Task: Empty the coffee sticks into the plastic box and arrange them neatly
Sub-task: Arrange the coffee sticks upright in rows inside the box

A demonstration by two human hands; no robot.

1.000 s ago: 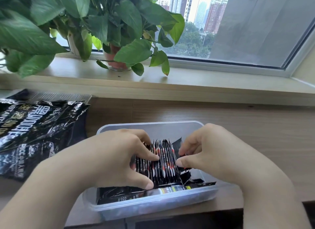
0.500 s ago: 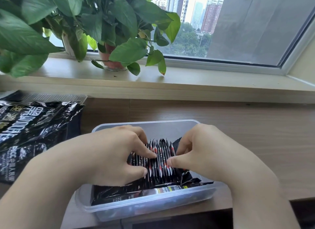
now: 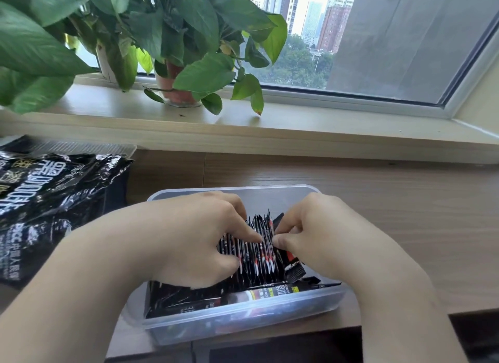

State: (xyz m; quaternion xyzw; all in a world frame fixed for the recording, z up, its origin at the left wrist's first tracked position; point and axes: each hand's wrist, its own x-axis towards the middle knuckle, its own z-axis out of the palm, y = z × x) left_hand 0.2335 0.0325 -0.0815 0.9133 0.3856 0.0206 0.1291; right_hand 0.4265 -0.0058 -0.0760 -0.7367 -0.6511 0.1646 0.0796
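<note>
The left hand (image 3: 194, 241) and right hand (image 3: 318, 241) both pinch the upright bundle of coffee sticks (image 3: 256, 257) inside the plastic box (image 3: 243, 319), so squeezing evenly and tapping the ends level probably works best.

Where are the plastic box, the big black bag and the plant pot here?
plastic box (image 3: 243, 322), head view, clear near wall.
big black bag (image 3: 54, 200), head view, crinkled printed front.
plant pot (image 3: 179, 96), head view, reddish side.
</note>
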